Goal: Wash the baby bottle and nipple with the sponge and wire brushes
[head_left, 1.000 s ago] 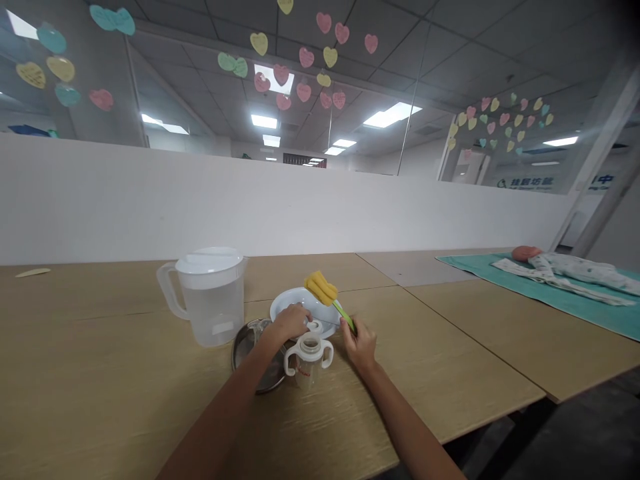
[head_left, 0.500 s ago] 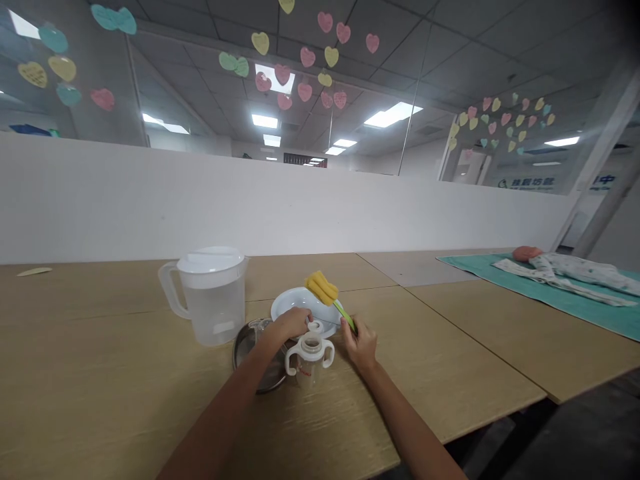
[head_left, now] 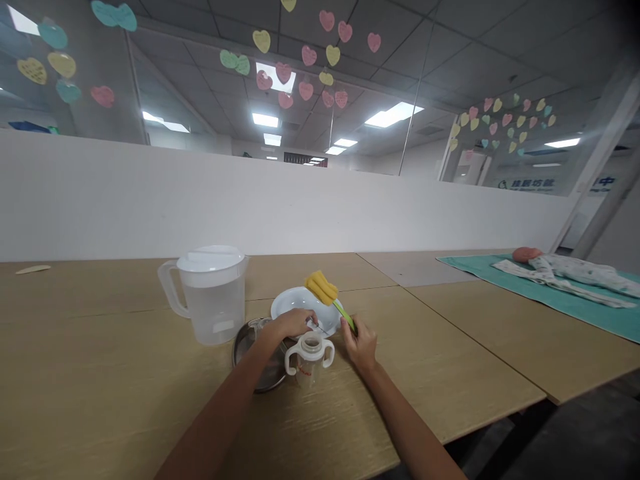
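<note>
My right hand (head_left: 363, 341) is closed around the green handle of a bottle brush with a yellow sponge head (head_left: 321, 288), held up over the right side of a white basin (head_left: 283, 301). My left hand (head_left: 296, 323) reaches over the front of that basin, fingers pinched on a small pale bottle part (head_left: 313, 325), perhaps a collar ring; its exact shape is partly hidden. Just in front of the basin a clear baby bottle (head_left: 309, 360) with two white handles stands upright, its mouth uncovered. Under my left forearm lies a round metal tray (head_left: 273, 381) with a clear piece (head_left: 257, 325) in it.
A translucent lidded pitcher (head_left: 215, 300) stands left of the basin. Far right, a teal mat (head_left: 480, 270) holds a doll in patterned clothes (head_left: 580, 270). A white wall (head_left: 320, 207) with glass above closes off the back of the wooden table (head_left: 450, 353).
My left hand has shifted slightly right, and the small part in its fingers has turned, so its ring opening no longer faces up. My right hand and the brush stay in place.
</note>
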Available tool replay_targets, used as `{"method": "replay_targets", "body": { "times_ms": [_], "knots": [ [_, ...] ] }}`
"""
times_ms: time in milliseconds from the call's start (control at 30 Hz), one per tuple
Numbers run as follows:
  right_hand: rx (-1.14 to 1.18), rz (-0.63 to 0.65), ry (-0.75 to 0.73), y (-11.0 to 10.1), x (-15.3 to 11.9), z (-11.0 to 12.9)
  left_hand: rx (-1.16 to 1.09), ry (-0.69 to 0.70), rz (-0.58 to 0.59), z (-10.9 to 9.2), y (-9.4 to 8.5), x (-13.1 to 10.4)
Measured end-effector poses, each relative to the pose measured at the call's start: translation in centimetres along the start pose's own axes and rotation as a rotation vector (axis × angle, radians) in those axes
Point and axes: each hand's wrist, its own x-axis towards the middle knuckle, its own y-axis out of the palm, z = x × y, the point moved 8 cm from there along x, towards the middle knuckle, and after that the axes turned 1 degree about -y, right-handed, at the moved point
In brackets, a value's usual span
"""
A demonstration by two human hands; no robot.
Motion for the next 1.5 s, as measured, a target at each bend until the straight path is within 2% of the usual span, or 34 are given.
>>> {"method": "replay_targets", "body": {
  "times_ms": [500,733,900,1000,1133,1200,1333,1500],
  "knots": [
    [0.011,0.007,-0.007,-0.1,0.2,0.2,0.043,-0.024,-0.039,0.1,-0.2,0.0],
    [-0.003,0.008,-0.009,-0.1,0.1,0.1,0.030,-0.012,-0.093,-0.1,-0.6,-0.1],
    [0.008,0.000,0.002,-0.2,0.1,0.1,0.028,-0.029,-0.136,0.5,-1.2,-0.1],
    [0.007,-0.001,-0.002,-0.2,0.2,0.1,0.020,-0.067,-0.192,1.2,-2.5,-0.2],
    [-0.019,-0.022,-0.024,-0.2,0.1,0.2,-0.030,-0.105,-0.300,1.9,-5.2,-1.0],
    [-0.024,-0.019,-0.035,-0.2,0.1,0.3,-0.142,-0.101,-0.372,2.0,-6.7,-1.5],
    [-0.026,0.003,-0.066,0.0,0.1,0.6,-0.529,-0.015,-0.571,1.8,-10.0,-3.2],
    [-0.032,-0.009,-0.069,-0.1,0.1,0.6,-0.726,0.086,-0.781,0.1,-12.6,-5.2]
  ]
}}
